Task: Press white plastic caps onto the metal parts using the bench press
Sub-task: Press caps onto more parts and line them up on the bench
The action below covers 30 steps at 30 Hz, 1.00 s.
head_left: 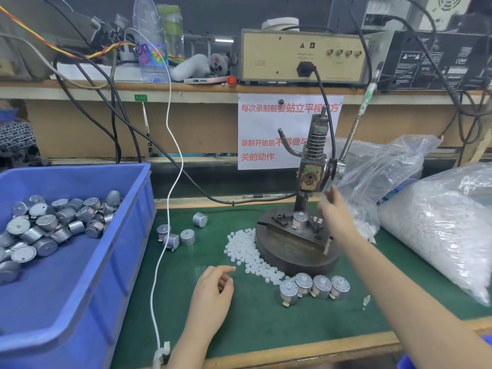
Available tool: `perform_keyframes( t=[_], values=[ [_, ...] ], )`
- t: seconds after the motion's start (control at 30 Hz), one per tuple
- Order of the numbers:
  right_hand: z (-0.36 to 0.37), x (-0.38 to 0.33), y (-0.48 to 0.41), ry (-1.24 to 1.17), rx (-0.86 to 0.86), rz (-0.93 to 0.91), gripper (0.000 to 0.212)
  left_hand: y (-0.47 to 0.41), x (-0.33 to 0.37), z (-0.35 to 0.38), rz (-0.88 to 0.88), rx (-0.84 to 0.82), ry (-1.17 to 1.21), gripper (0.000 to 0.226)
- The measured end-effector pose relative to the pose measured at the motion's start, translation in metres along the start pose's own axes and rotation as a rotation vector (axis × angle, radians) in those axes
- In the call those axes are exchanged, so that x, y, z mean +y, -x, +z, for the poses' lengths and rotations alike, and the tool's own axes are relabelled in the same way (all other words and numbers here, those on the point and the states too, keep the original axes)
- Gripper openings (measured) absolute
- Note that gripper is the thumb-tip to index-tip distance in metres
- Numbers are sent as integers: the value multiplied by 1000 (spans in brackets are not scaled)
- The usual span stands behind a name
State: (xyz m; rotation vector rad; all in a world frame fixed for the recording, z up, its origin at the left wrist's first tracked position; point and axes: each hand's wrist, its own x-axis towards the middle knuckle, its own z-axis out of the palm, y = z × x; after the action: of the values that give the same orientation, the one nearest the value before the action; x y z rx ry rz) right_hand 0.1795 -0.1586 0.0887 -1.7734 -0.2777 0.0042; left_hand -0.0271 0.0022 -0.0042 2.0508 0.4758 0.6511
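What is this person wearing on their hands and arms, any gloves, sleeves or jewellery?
Nothing that shows. The left hand and right hand are bare: no gloves, and no ring, watch or wristband is visible. Both forearms are uncovered down to the picture's lower edge, so no sleeve is seen. The right hand is blurred, so small details there are uncertain.

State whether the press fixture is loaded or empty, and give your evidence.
Loaded: one metal part stands upright in the press fixture, on the round base.
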Motion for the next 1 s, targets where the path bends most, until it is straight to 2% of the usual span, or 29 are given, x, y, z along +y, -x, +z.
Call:
perform_keyframes(
  t=[0.17, 0.3, 0.33, 0.47, 0.53, 0.6, 0.83, 1.0],
  values=[
    [-26, -48, -24, -230, 25, -43, 70, 1, -1, 0, -5, -15, 0, 30],
    [-36, -90, -32, -441, -21, -66, 28, 1, 0, -1, -4, -10, 19, 30],
    [-38, -94, -33, -452, -21, -75, 27, 1, 0, -1, -5, -10, 20, 30],
    [-40, -86, -19, -192, 9, -249, 32, 1, 0, 0, -11, -5, 30, 30],
    [-40, -76, -8, -108, 26, -340, 19, 0, 0, 0, -13, -4, 17, 31],
    [-39, -68, -1, -115, 34, -361, 10, 0, -1, 0, -22, -4, 9, 32],
    [-29, -70, 0, -200, 162, -315, 15, 1, 1, -1, -14, -2, 1, 26],
    [-27, -67, 0, -220, 154, -355, 18, 0, 1, 0, -8, -3, -15, 24]
  ],
)
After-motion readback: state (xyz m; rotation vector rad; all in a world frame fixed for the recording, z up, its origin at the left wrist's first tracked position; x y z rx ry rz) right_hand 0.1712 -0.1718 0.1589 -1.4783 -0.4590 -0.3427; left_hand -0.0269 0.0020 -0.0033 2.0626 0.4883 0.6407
